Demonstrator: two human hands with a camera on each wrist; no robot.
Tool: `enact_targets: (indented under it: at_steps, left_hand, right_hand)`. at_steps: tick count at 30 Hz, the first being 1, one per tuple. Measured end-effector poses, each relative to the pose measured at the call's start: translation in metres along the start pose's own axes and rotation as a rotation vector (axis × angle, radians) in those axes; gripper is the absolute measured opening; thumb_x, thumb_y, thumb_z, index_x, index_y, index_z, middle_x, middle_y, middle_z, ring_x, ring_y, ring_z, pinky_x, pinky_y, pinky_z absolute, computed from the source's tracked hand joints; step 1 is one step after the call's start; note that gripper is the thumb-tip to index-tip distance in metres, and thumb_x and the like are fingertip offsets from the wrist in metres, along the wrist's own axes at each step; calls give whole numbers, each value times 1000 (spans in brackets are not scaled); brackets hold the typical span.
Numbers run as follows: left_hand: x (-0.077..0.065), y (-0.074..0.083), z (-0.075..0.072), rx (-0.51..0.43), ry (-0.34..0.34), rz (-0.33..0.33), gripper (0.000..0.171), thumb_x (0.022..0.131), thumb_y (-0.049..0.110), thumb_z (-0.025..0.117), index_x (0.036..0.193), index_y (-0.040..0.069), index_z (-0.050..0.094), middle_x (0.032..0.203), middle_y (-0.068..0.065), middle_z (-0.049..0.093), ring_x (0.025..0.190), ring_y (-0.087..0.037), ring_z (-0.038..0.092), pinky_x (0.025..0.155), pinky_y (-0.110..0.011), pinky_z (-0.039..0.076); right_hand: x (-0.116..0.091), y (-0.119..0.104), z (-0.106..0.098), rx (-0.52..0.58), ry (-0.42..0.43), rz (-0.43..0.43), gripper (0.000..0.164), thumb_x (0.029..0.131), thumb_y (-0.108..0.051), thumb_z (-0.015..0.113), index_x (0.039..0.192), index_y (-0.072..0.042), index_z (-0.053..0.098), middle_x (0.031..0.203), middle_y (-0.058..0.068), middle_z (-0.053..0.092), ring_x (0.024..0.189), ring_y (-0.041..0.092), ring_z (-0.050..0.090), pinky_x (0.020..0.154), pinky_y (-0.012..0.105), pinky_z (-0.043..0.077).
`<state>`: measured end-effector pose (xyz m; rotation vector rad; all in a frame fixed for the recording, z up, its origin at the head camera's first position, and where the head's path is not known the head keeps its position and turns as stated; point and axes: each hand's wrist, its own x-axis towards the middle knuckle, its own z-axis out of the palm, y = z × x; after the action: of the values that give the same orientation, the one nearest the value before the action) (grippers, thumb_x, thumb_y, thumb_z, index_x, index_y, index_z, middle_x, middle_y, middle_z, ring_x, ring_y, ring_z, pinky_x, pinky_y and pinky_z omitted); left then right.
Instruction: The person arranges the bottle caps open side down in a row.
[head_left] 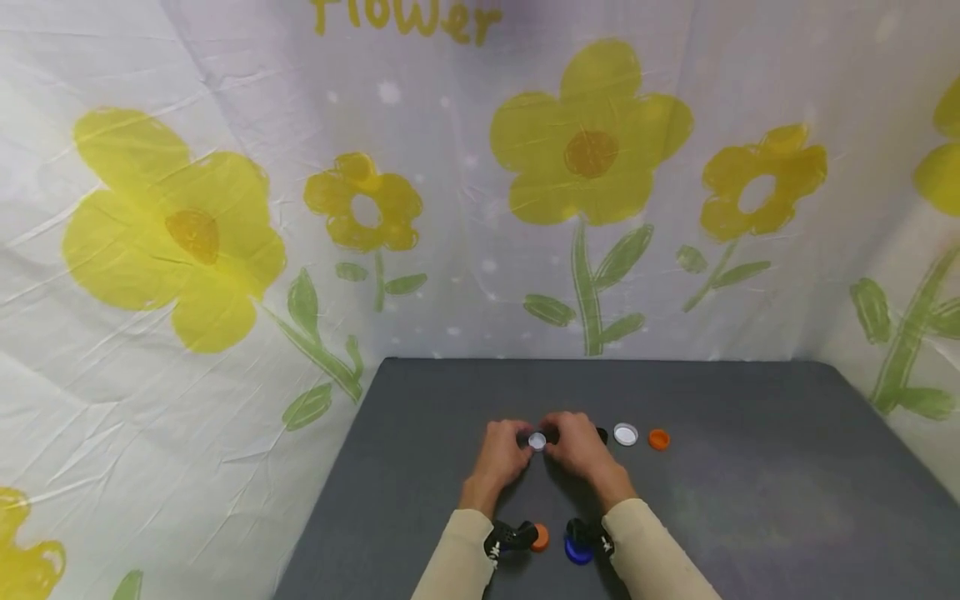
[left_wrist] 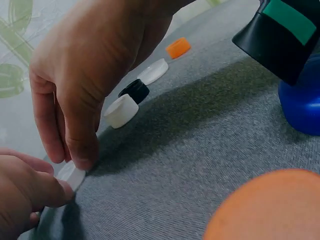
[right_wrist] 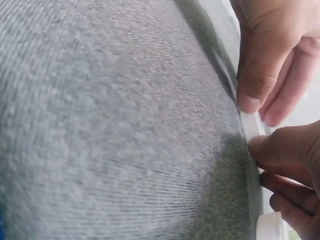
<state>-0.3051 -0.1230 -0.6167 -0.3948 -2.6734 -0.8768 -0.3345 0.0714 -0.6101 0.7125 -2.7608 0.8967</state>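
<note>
On the grey table, a small white cap (head_left: 537,442) lies between both hands. My left hand (head_left: 501,460) holds its left side with thumb and fingers. My right hand (head_left: 581,448) grips the opposite side, fingers pointing down. In the left wrist view the white cap (left_wrist: 73,176) shows only partly between the fingertips. The right wrist view has the thumbs of both hands against the edge of the white cap (right_wrist: 251,126).
Right of the hands run another white cap (left_wrist: 121,112), a black cap (left_wrist: 135,92), a flat white lid (head_left: 626,434) and an orange cap (head_left: 659,439). Nearer, under the wrists, lie an orange lid (head_left: 540,538) and a blue lid (head_left: 578,551). A flower-printed curtain (head_left: 465,275) hangs behind.
</note>
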Motion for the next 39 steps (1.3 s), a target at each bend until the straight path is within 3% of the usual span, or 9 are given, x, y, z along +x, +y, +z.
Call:
enact_targets:
  at_steps: [3, 5, 9, 13, 15, 17, 22, 24, 39]
  left_hand:
    - [-2, -2, 3, -33, 15, -8, 25, 83, 7, 90, 107, 11, 86, 103, -1, 85, 100, -20, 80, 90, -38, 64]
    - [-5, 3, -2, -13, 37, 27, 24, 84, 8, 90, 108, 12, 86, 103, -1, 85, 99, -20, 80, 89, -37, 63]
    - [-6, -3, 2, -11, 74, 73, 23, 84, 12, 91, 106, 13, 87, 100, 1, 86, 96, -18, 80, 85, -36, 63]
    - [-4, -12, 10, -41, 76, 47, 24, 81, 13, 93, 105, 16, 88, 99, 3, 86, 95, -17, 80, 83, -36, 63]
    - [-5, -7, 6, -43, 72, 34, 25, 81, 12, 93, 105, 15, 88, 101, 2, 86, 97, -19, 81, 84, -37, 64]
    - [-4, -7, 6, -61, 79, 29, 25, 82, 12, 93, 106, 17, 88, 102, 3, 86, 99, -17, 81, 86, -37, 64]
    - [-11, 39, -38, -88, 46, -21, 21, 88, 8, 90, 108, 11, 87, 104, -2, 86, 105, -22, 81, 92, -41, 64]
    - [-13, 60, -59, -91, 33, -38, 21, 88, 5, 89, 108, 8, 87, 105, -5, 86, 106, -26, 81, 93, -44, 64]
    - [-13, 87, -94, -152, 79, 27, 23, 89, 4, 89, 112, 8, 86, 109, -7, 85, 108, -26, 81, 95, -44, 64]
  right_hand:
    - [-2, 1, 4, -8, 28, 25, 23, 83, -16, 90, 105, -20, 84, 98, -4, 82, 96, 23, 77, 85, 50, 62]
    - [-2, 0, 5, -8, 39, 32, 22, 83, -16, 91, 102, -21, 84, 96, -5, 81, 94, 23, 77, 84, 50, 62]
    - [-3, 0, 8, -5, 34, 43, 20, 83, -18, 92, 101, -21, 84, 96, -6, 81, 96, 23, 77, 85, 49, 62]
    - [-4, 2, 9, 18, 36, 24, 19, 84, -18, 90, 102, -21, 84, 97, -6, 82, 97, 23, 77, 86, 48, 61]
    - [-6, -2, 2, 49, 46, -6, 19, 84, -17, 89, 103, -19, 84, 96, -5, 82, 95, 23, 77, 83, 46, 61]
    - [-10, -20, -15, 75, 32, 6, 19, 85, -12, 88, 103, -15, 84, 96, -1, 83, 96, 27, 78, 84, 48, 61]
    - [-20, -65, -55, 95, 7, 85, 20, 85, -4, 87, 103, -10, 84, 99, 3, 84, 103, 32, 78, 91, 51, 61]
    - [-22, -68, -59, 94, 22, 85, 19, 85, -4, 87, 103, -11, 84, 100, 2, 84, 104, 31, 78, 93, 51, 61]
    - [-31, -97, -99, 86, 100, 8, 24, 88, -8, 89, 111, -11, 84, 109, 5, 84, 108, 33, 78, 96, 54, 61]
